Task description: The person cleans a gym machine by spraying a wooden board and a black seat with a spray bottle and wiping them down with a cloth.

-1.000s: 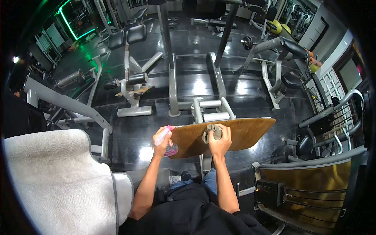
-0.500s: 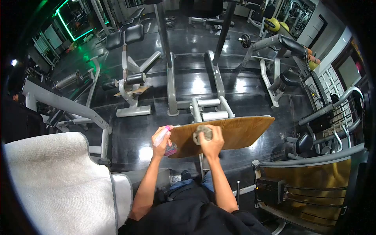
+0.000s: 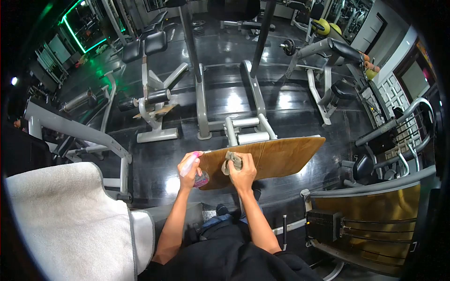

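Note:
My left hand (image 3: 188,171) is wrapped round a clear spray bottle (image 3: 201,179) with a pink and white spray head, beside the left end of a brown wooden board (image 3: 286,157). A crumpled grey-green cloth (image 3: 233,162) is bunched in my right hand (image 3: 243,173), whose fingers press it against the left part of the board. The board is tilted and joined to a grey metal frame (image 3: 248,131) behind it. Part of the cloth is hidden by my fingers.
A pale towel (image 3: 70,220) drapes over something at my left. To the right stands a machine with a gold-brown panel (image 3: 365,210). A leg machine (image 3: 157,103) and a padded bench machine (image 3: 328,70) stand farther off on the dark shiny floor (image 3: 183,154).
My right hand has slid left along the board with the cloth, closer to my left hand. The left hand keeps its hold on the spray bottle. The whole view has shifted slightly.

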Demonstrator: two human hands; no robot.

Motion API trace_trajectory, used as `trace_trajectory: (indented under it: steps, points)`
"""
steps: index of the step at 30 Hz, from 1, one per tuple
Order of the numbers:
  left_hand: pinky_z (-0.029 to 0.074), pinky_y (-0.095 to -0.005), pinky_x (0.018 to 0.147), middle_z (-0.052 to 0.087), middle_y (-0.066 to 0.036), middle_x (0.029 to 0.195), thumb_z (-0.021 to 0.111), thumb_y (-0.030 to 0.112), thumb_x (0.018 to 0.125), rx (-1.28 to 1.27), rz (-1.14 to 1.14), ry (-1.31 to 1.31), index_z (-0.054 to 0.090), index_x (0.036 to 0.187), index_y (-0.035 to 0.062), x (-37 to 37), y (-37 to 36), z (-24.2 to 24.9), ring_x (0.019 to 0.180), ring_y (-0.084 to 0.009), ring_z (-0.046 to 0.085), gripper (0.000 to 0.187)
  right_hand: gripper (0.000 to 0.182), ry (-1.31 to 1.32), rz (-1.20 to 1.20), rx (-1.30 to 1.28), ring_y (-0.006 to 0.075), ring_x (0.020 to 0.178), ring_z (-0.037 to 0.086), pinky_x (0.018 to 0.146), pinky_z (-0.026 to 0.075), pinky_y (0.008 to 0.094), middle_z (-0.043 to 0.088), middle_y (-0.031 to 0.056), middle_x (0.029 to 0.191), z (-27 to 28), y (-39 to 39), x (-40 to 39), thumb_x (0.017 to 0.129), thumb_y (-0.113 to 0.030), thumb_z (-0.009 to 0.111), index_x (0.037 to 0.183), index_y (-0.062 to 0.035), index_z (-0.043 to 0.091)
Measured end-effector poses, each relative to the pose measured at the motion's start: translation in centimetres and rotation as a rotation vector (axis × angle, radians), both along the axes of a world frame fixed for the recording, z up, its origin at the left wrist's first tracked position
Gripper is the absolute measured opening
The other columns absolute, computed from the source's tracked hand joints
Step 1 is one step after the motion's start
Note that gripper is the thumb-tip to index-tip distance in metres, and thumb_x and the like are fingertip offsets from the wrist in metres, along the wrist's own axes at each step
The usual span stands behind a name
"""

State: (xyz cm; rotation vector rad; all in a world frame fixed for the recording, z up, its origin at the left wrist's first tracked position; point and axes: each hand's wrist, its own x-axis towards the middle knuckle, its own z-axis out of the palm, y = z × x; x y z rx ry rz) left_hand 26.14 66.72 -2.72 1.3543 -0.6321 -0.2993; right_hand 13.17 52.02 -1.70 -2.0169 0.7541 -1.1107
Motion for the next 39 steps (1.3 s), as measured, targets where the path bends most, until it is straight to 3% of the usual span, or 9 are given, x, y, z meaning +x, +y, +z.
trace_trajectory:
  steps: [7,13,19,23,25,29,32,36,39]
  points:
    - [0.046,-0.0244,0.048,0.068,-0.009,0.106,0.056,0.017,0.097,0.089,0.019,0.078,0.065,0.109,-0.0046,-0.2,0.1,1.0,0.048,-0.0107,0.057,0.027,0.022,-0.050,-0.399,0.050,0.0339,0.089,0.064,0.081,0.050,0.0419,0.064,0.0137,0.095,1.0,-6.4,-3.3,0.078,-0.007,0.068,0.098,-0.0035,0.060]
    - [0.044,-0.0223,0.049,0.069,-0.007,0.103,0.059,0.018,0.097,0.140,0.017,0.062,0.066,0.109,-0.0024,-1.9,-2.4,3.7,0.051,-0.0085,0.057,0.025,0.019,-0.142,-0.346,0.079,0.0293,0.087,0.063,0.081,0.049,0.0386,0.064,0.0132,0.093,1.2,-3.9,-0.9,0.079,-0.005,0.068,0.097,-0.0017,0.062]
    - [0.047,-0.0236,0.057,0.067,-0.005,0.090,0.060,0.016,0.097,0.138,-0.155,0.047,0.065,0.099,-0.0033,-2.0,-6.0,5.3,0.058,-0.0076,0.057,0.020,0.022,-0.045,-0.125,0.077,0.0347,0.088,0.064,0.078,0.051,0.0412,0.064,0.0125,0.095,0.3,-2.8,-1.7,0.077,-0.009,0.070,0.097,-0.0050,0.063]
    - [0.047,-0.0305,0.063,0.068,-0.008,0.079,0.065,0.020,0.090,0.232,-0.166,-0.200,0.068,0.087,0.0000,-2.1,-7.7,7.4,0.067,-0.0159,0.059,0.021,0.023,-0.012,-0.322,0.178,0.0341,0.094,0.064,0.082,0.050,0.0412,0.065,0.0136,0.099,0.2,-6.2,-4.0,0.079,-0.008,0.068,0.101,-0.0043,0.060]
    - [0.046,-0.0311,0.063,0.069,-0.010,0.078,0.063,0.026,0.088,0.322,-0.117,-0.562,0.070,0.084,0.0022,-2.0,-8.3,8.0,0.069,-0.0191,0.057,0.025,0.024,-0.073,-0.457,0.155,0.0296,0.093,0.064,0.085,0.049,0.0390,0.065,0.0147,0.099,1.8,-7.6,-4.3,0.081,-0.007,0.067,0.103,-0.0017,0.059]
    - [0.044,-0.0330,0.065,0.068,-0.007,0.073,0.059,0.035,0.089,0.308,-0.232,-0.521,0.071,0.079,0.0017,-1.6,-9.6,8.1,0.066,-0.0195,0.052,0.037,0.023,-0.128,-0.410,0.216,0.0304,0.096,0.063,0.088,0.048,0.0393,0.065,0.0154,0.100,1.9,-7.0,-3.2,0.082,-0.006,0.067,0.103,-0.0010,0.059]
    - [0.045,-0.0318,0.059,0.070,-0.009,0.078,0.061,0.029,0.088,0.276,-0.349,-0.251,0.072,0.086,0.0009,-0.9,-10.3,7.7,0.066,-0.0181,0.057,0.031,0.022,-0.142,-0.328,0.132,0.0319,0.096,0.065,0.086,0.049,0.0391,0.067,0.0156,0.099,0.8,-4.8,-1.9,0.082,-0.006,0.069,0.102,-0.0009,0.062]
    - [0.048,-0.0297,0.063,0.070,-0.012,0.080,0.062,0.028,0.086,0.108,-0.407,-0.019,0.071,0.086,-0.0039,-0.3,-10.9,6.0,0.072,-0.0197,0.066,0.033,0.023,-0.056,-0.082,0.085,0.0308,0.092,0.065,0.080,0.051,0.0386,0.066,0.0105,0.097,0.4,-2.8,-2.1,0.078,-0.007,0.072,0.100,-0.0062,0.066]
    - [0.049,-0.0294,0.065,0.069,-0.012,0.079,0.063,0.027,0.083,0.135,-0.435,-0.113,0.071,0.085,-0.0052,0.6,-10.0,4.6,0.072,-0.0199,0.067,0.034,0.025,0.086,-0.053,-0.054,0.0300,0.091,0.064,0.079,0.051,0.0394,0.066,0.0087,0.097,0.5,-4.3,-3.6,0.076,-0.008,0.073,0.100,-0.0081,0.067]
